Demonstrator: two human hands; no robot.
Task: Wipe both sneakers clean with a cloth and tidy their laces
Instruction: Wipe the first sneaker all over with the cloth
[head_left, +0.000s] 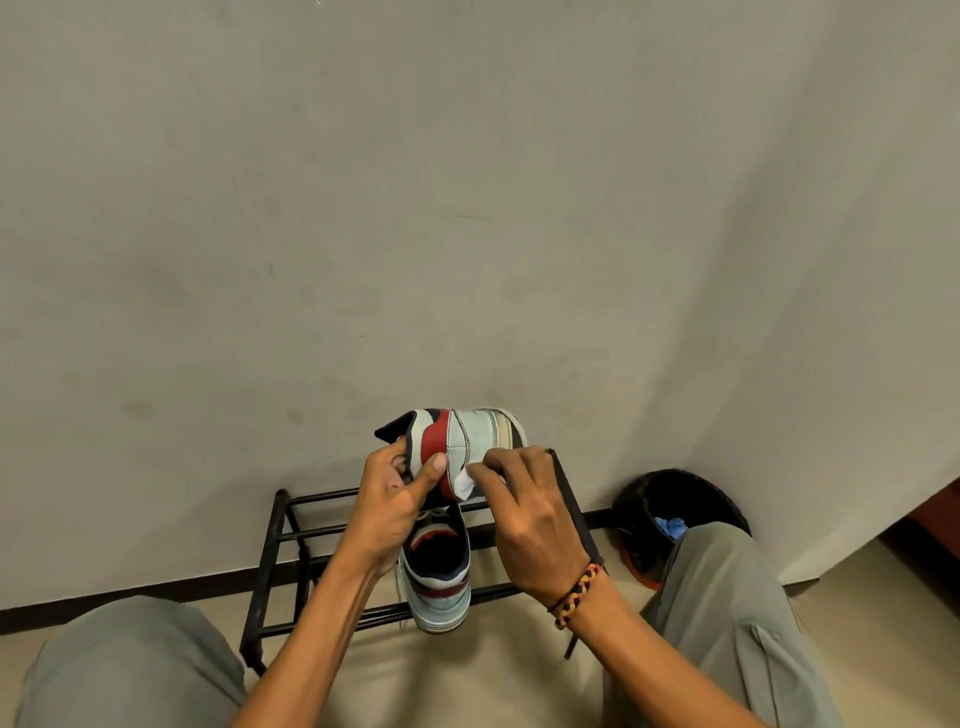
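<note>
My left hand (392, 501) grips a pale blue, red and navy sneaker (467, 432), held up on its side above the rack with its heel toward me. My right hand (530, 506) pinches a small white cloth (464, 483) against the sneaker's heel area, just right of my left thumb. The second sneaker (439, 577) stands upright on the black metal shoe rack (283, 551) below my hands, heel facing me, its opening dark; its toe and laces are mostly hidden behind my left hand.
The rack stands against a plain beige wall (467, 208) with a dark baseboard. A dark round bin (670, 499) with something blue inside sits at the right by a wall corner. My knees in grey trousers flank the rack.
</note>
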